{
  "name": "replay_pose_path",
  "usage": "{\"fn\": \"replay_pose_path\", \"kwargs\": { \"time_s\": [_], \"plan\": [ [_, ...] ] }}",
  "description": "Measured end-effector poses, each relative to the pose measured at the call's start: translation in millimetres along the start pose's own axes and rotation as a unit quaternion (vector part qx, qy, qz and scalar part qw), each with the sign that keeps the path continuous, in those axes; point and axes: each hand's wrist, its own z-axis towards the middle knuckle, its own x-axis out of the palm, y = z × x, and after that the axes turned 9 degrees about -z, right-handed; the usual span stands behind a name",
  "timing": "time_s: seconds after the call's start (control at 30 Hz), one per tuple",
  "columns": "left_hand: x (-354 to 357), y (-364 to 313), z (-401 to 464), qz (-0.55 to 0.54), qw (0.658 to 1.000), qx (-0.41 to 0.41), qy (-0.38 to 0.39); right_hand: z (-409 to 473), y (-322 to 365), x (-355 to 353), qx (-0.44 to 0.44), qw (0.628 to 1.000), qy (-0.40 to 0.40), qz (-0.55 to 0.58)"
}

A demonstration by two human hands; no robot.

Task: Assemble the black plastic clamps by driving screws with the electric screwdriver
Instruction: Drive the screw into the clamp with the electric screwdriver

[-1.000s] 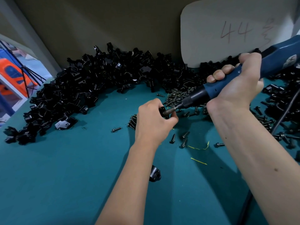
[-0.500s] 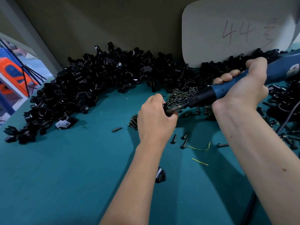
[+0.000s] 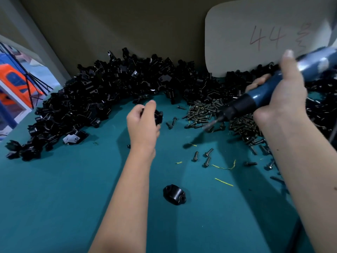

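The clamp is a small black plastic piece, matte with a slight shine on the edges, and it sits in the left hand above the green mat, just in front of the big pile. The fingers and thumb of this hand are curled round it, so only its right part shows, with a rounded lug. I cannot tell if a screw is already in it, the piece is too dark and partly hidden.

The right hand grips the screwdriver with all fingers wrapped on the blue barrel and the thumb pointing up. The tool has a smooth blue body, a black collar and a thin metal bit that is blurred; the bit points down-left over the screws and is apart from the clamp.

The screws are dark metal with flanged heads, heaped in a loose mound between the hands and under the right wrist; some lie single on the mat. One clamp half, an oval glossy cap with two holes, lies alone near the left forearm. The pile of black parts makes an arc along the brown wall. A pale board with rounded corner, marked "44", leans on that wall. Thin yellow shreds lie on the mat.
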Motion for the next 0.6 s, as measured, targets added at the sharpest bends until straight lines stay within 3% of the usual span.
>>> {"fn": "replay_pose_path", "kwargs": {
  "time_s": [0.1,0.2,0.37,0.53,0.6],
  "plan": [
    [9.6,0.1,-2.8,-0.147,0.978,-0.143,0.041,2.2,-7.2,7.0,0.06,0.991,0.041,-0.114],
    [13.4,-0.6,-5.7,-0.196,0.957,-0.206,0.057,-0.3,-16.9,11.3,0.087,0.958,0.088,-0.26],
    [15.3,-0.2,-9.0,-0.155,0.962,-0.214,0.063,-1.6,-34.9,0.4,0.06,0.833,0.164,-0.525],
    [18.6,0.3,-13.6,-0.112,0.971,-0.19,0.091,-3.5,-52.4,-2.6,-0.127,0.658,0.138,-0.73],
    [19.6,-0.2,-15.5,-0.101,0.973,-0.184,0.097,-5.6,-57.5,-3.4,-0.183,0.611,0.116,-0.761]
  ]
}}
